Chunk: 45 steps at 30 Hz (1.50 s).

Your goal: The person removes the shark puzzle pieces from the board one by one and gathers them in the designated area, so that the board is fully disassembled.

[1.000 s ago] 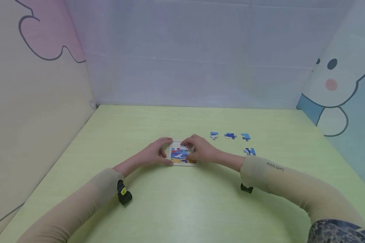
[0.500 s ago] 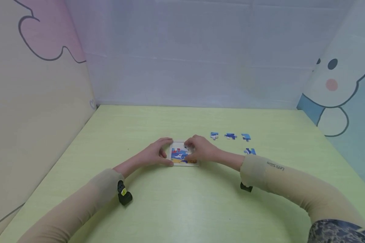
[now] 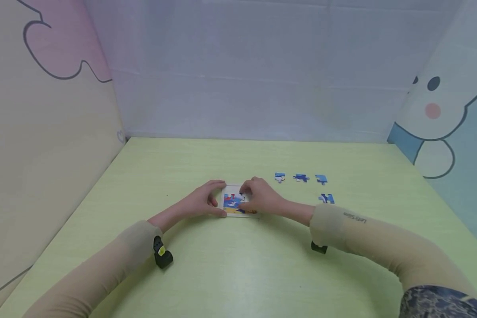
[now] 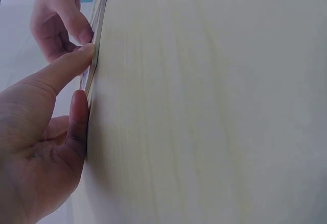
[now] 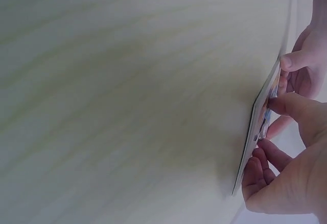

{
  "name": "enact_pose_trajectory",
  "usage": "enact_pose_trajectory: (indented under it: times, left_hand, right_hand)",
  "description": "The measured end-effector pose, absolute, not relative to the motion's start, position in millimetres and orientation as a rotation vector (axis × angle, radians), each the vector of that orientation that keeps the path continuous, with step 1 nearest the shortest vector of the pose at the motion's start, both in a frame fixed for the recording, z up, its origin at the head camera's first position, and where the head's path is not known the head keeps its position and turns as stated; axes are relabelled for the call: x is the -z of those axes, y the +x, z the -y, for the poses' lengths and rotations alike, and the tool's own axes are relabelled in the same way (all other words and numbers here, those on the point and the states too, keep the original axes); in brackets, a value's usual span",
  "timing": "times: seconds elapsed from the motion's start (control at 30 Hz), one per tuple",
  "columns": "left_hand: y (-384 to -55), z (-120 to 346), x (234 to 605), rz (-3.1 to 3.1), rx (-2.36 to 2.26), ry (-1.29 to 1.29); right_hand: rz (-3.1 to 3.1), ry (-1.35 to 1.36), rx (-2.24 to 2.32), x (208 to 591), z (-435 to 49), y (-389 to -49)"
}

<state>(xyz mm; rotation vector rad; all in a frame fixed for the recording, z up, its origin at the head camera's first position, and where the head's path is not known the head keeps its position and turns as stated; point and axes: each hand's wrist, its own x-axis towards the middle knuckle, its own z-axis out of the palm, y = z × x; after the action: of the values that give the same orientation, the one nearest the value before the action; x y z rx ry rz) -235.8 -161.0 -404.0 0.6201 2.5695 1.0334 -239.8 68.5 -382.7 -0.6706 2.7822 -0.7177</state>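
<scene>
A small puzzle board [image 3: 232, 205] with a pale frame and a blue, red and yellow picture lies flat on the table. My left hand [image 3: 202, 199] grips its left side, thumb at the near corner and a finger at the far corner. Over the board's right part, my right hand [image 3: 264, 195] pinches a puzzle piece between thumb and fingers. That piece is mostly hidden by the fingers. In the right wrist view, the right thumb [image 5: 288, 103] touches the picture surface. The left wrist view shows the left thumb [image 4: 69, 68] on the board's near edge.
Beyond the right hand lie several loose puzzle pieces: one white-and-blue piece [image 3: 280, 177], a dark blue piece [image 3: 300, 178] and a light blue piece [image 3: 321, 179]. Another blue piece [image 3: 327, 198] lies close to the right sleeve. Fabric walls border the pale green table [image 3: 238, 260].
My right hand has shifted slightly over the board, first to the right, then a little back left. The left hand keeps its grip on the board, and the loose pieces stay put.
</scene>
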Motion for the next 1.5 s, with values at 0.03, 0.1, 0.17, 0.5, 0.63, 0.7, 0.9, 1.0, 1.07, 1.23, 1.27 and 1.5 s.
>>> enact_pose_trajectory:
  times: [0.03, 0.1, 0.17, 0.5, 0.63, 0.7, 0.9, 1.0, 1.07, 1.23, 1.27, 1.5]
  left_hand:
    - [-236.1, 161.1, 404.1, -2.57, -1.033, 0.622]
    - [-236.6, 160.9, 404.5, -2.572, -1.033, 0.625]
    - [-236.6, 161.1, 404.8, -2.571, -1.039, 0.625]
    - [-236.7, 160.9, 406.1, -2.57, -1.039, 0.616]
    - [-236.6, 160.9, 405.3, -2.567, -1.037, 0.612]
    - [-236.7, 160.7, 405.0, -2.563, -1.041, 0.612]
    - [-236.2, 160.6, 404.8, -2.567, -1.04, 0.613]
    - [-236.2, 160.4, 404.8, -2.568, -1.044, 0.605]
    - [-236.5, 160.1, 404.6, -2.567, -1.051, 0.597]
    - [-235.6, 160.6, 403.8, -2.573, -1.043, 0.586]
    - [-235.4, 160.7, 403.5, -2.574, -1.041, 0.585]
    - [-236.3, 162.6, 403.8, -2.575, -1.037, 0.582]
  right_hand:
    - [-2.779, -0.676, 0.717, 382.7, -67.8, -240.2]
    - [-2.773, -0.69, 0.72, 382.7, -66.6, -240.7]
    - [-2.765, -0.709, 0.718, 383.0, -65.9, -241.2]
    - [-2.725, -0.933, 0.668, 382.4, -70.7, -245.7]
    - [-2.7, -1.014, 0.628, 381.6, -74.3, -249.0]
    - [-2.699, -1.047, 0.605, 381.6, -77.4, -250.2]
    - [-2.723, -1.127, 0.57, 383.7, -92.3, -251.8]
    - [-2.746, -1.16, 0.549, 385.4, -103.2, -253.3]
    - [-2.768, -1.164, 0.535, 386.3, -111.2, -255.1]
    - [-2.791, -1.219, 0.592, 389.4, -134.0, -260.0]
    - [-2.79, -1.225, 0.61, 389.7, -138.5, -260.7]
    - [-2.833, -1.152, 0.639, 389.2, -166.8, -263.8]
